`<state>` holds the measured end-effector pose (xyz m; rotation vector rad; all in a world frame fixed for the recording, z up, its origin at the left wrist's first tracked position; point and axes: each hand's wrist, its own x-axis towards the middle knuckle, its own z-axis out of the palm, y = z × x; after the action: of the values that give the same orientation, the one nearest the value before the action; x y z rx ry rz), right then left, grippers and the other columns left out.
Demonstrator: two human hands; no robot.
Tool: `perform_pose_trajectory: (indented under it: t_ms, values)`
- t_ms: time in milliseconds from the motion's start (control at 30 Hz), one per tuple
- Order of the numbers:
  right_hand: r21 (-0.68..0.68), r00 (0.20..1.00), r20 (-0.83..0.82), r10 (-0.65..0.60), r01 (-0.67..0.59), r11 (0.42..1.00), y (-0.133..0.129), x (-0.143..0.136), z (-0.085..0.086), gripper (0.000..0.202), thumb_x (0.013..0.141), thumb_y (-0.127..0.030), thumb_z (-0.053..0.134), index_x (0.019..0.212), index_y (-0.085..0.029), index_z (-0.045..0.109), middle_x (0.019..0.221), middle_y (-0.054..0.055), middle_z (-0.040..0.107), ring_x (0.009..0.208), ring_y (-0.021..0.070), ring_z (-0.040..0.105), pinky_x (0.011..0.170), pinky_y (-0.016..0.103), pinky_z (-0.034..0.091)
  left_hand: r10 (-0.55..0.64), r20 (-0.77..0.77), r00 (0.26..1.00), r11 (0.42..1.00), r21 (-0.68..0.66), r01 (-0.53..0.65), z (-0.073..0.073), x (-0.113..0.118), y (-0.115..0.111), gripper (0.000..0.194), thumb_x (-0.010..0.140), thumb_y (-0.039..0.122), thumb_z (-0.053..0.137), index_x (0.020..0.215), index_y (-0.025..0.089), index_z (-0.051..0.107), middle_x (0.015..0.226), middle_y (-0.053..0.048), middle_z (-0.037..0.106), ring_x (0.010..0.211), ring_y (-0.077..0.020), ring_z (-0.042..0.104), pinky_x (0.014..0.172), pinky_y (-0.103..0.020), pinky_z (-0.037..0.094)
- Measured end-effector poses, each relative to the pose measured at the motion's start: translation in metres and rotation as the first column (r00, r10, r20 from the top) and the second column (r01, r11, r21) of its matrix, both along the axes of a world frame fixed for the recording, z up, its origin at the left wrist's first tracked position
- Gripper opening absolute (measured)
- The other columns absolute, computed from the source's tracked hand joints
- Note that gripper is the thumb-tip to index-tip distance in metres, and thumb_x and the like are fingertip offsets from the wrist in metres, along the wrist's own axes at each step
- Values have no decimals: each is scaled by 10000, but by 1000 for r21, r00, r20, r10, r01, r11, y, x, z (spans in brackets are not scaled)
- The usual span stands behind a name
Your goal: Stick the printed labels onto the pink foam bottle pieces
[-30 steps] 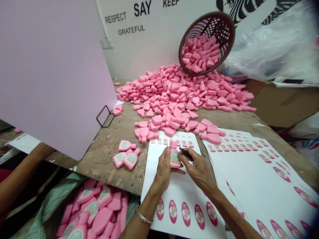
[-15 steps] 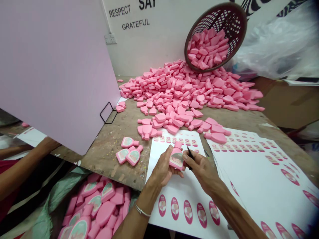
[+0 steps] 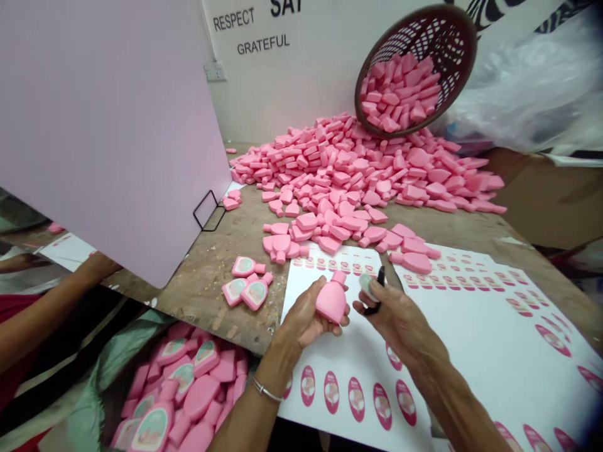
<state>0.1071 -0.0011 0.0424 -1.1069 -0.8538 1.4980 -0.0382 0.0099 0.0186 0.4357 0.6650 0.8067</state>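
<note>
My left hand [image 3: 308, 317] is wrapped round a pink bottle [image 3: 331, 302], neck up, whose facing side is bare. To the right of it, apart from the bottle, my right hand [image 3: 393, 314] pinches a small pale green label [image 3: 365, 284] at its fingertips. The same hand also grips a slim black tool [image 3: 380, 276]; its exact kind cannot be made out. Under both hands lies a white sheet [image 3: 348, 351] printed with pink oval labels. Left of them, several labelled pink bottles [image 3: 255, 294] lie on the wooden table [image 3: 211, 263].
A large heap of pink bottles [image 3: 330, 163] covers the table's back, beneath a tipped brown basket [image 3: 452, 50]. More label sheets [image 3: 480, 326] lie at right. A pale panel [image 3: 117, 125] stands left, near another person's arm [image 3: 56, 307]. Below is a sack [image 3: 110, 370] of bottles.
My right hand has drawn away to the right from the bottle. The bottle's face showed a label before and is bare now; a label is at my right fingertips.
</note>
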Motion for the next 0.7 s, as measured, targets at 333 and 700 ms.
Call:
perform_pose_trajectory:
  t_ms: [333,700]
  values:
    - [204,832,555,24,-164,965,-6,2,-3,268,812,-458,611,855,-199,557,761,-12,514,685,120,466,623,237,421,132,-21,991,991,17,-131,0,9,-12,575,898,565,355,939,66,637,647,-87,617,528,-167,589,407,-259,498]
    - [270,763,643,-74,-134,954,-9,-10,-1,215,833,-415,579,825,-202,553,759,0,574,687,131,518,630,241,431,221,0,975,975,2,-221,6,9,-12,508,935,510,323,999,99,616,707,-76,651,558,-159,613,507,-313,558]
